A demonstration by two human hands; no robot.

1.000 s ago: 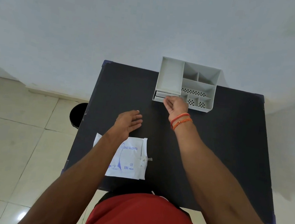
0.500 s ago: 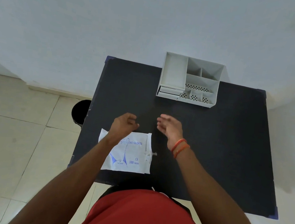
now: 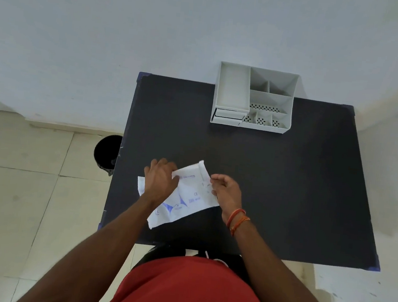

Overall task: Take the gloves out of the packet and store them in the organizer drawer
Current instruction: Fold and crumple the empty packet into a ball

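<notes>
- Left hand point(image 3: 160, 180) of mine lies palm down on the packet point(image 3: 183, 196), at its left half, fingers curled over the packet's far edge and pinching it there.
- Under that hand the packet is white with blue print; I can read "GLOVES" beside my left fingertips, and a blue drawing nearer its close end.
- Its left end lies flat on the table point(image 3: 276, 184), while its right far corner is lifted and sticks up, so the whole packet sits skewed, long side running from near-left to far-right.
- Whether any gloves are out of the packet I cannot tell; I see only the packet itself.
- My right hand point(image 3: 225, 190) is at the packet's right edge, thumb and fingers closed on that edge in a narrow pinch, with orange thread bands point(image 3: 237, 220) on the wrist just behind it.
- Well beyond the packet, to its far right, the organizer point(image 3: 254, 99) stands at the table's back edge against the wall point(image 3: 132, 31).
- On the organizer's left side, facing the packet, the drawer point(image 3: 229, 114) sits low under a long open tray and looks pushed in.
- Far left of the packet, off the table on the floor, a black bin point(image 3: 107, 151) stands beside the table's edge.
</notes>
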